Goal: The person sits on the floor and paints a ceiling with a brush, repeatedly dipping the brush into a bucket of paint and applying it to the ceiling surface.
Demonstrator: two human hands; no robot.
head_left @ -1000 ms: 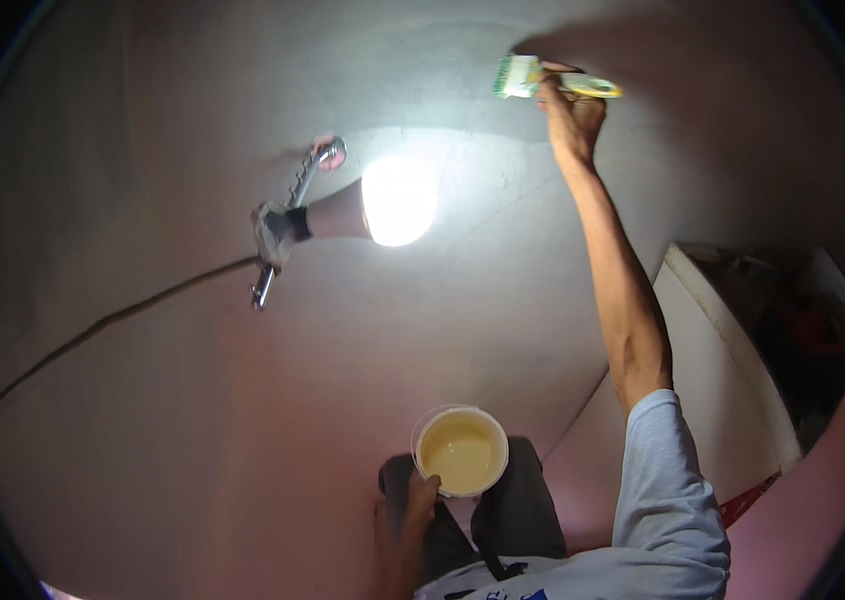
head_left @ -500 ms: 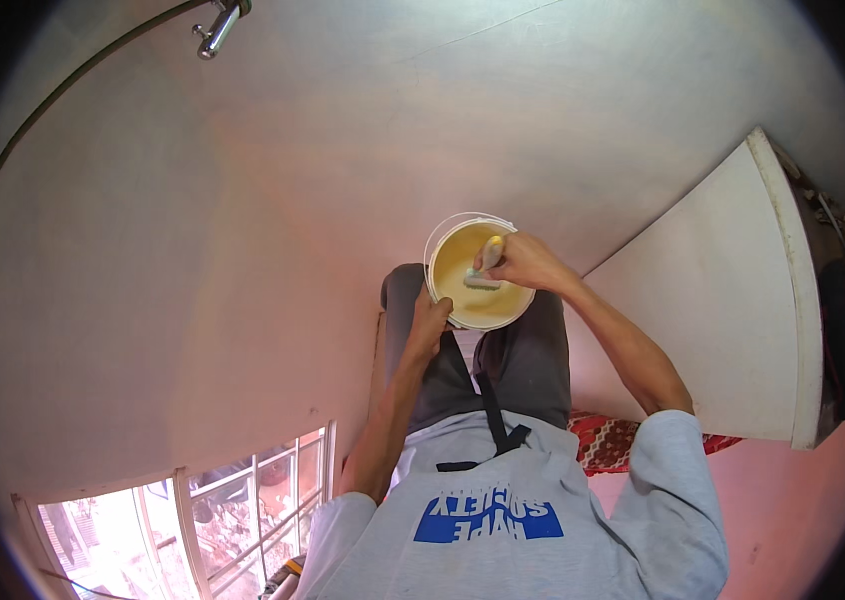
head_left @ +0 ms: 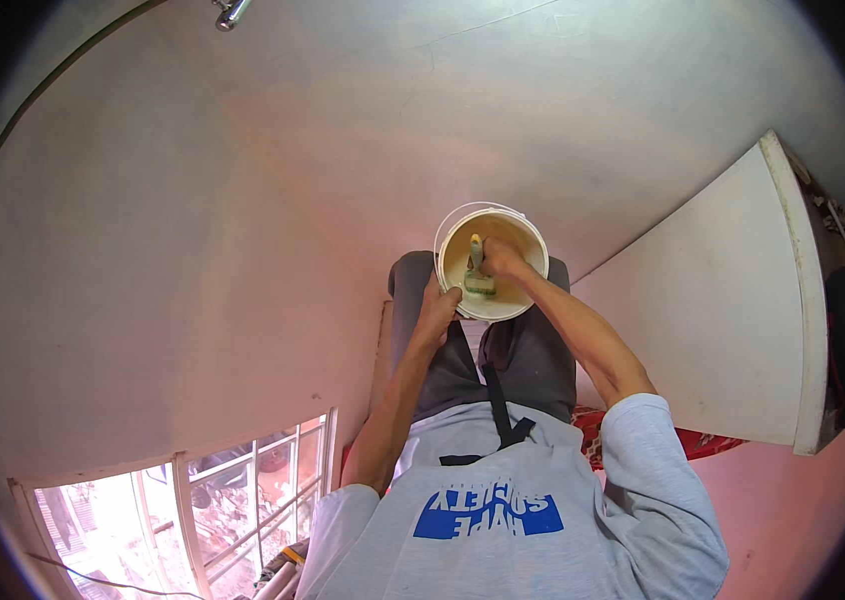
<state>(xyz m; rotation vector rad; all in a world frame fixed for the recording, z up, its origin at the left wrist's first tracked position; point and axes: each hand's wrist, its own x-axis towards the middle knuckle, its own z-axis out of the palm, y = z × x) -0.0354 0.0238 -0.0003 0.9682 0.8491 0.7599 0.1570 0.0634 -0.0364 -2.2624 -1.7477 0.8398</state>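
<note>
A white bucket (head_left: 543, 246) with a thin wire handle sits over my thighs, its mouth facing up toward me. The inside looks pale yellow and smeared. My left hand (head_left: 438, 312) grips the near left side of the rim, thumb over the edge. Inside the bucket, my right hand (head_left: 501, 258) is closed around the handle of a wide paintbrush (head_left: 479, 284). The brush has a yellow-tipped handle, and its bristles point down toward the bucket's near inner wall. Whether the bristles touch the wall or any liquid I cannot tell.
Pale walls (head_left: 143, 280) meet in a corner ahead and to the left. A barred window (head_left: 253, 500) is at the lower left. On the right stands a white panel (head_left: 713, 320) with items on its far side; red patterned cloth (head_left: 698, 443) lies below. A metal fitting (head_left: 233, 14) hangs at the top.
My right hand has gone deeper into the bucket with the paintbrush, which now stands more upright. The bucket and my left hand have shifted slightly to the right.
</note>
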